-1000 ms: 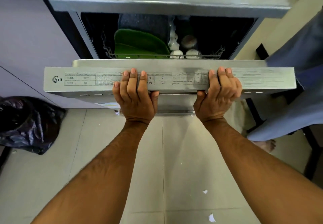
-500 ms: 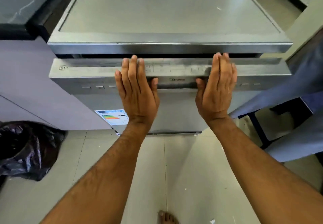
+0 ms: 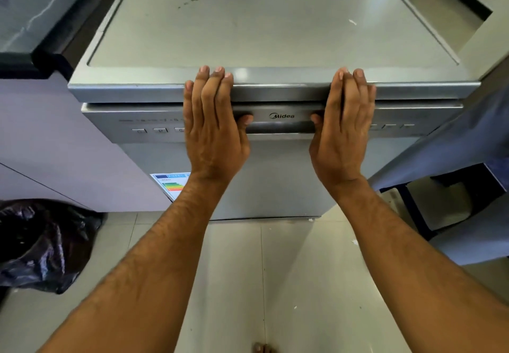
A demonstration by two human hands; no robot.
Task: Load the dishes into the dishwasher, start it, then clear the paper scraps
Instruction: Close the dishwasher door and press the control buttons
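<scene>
On the tiled floor (image 3: 234,270) (paper scraps (image 3: 354,242) lie about) stands our dishwasher (image 3: 275,181), door shut. Our left hand (image 3: 214,132) and right hand (image 3: 341,137) press it flat, grip wide, holding nothing; the buttons (image 3: 160,130) lie just left of the left hand.

even, soft daylight, fairly bright, no hard spots. dishwasher top (image 3: 270,24) shows a broad pale sheen, w/ a small bright glint on its front lip btwn the hands. light seems to come from upper right: beige wall (image 3: 468,30) there is brightest, left side darker. floor tiles (image 3: 289,270) carry a soft diagonal shadow band below the door. black bag (image 3: 41,245) has small specular highlights. strong wide-angle distortion: straight edges bow, forearms balloon toward the bottom corners. centre sharp, brand text readable; button labels and edges a bit soft. mild compression smear.
</scene>
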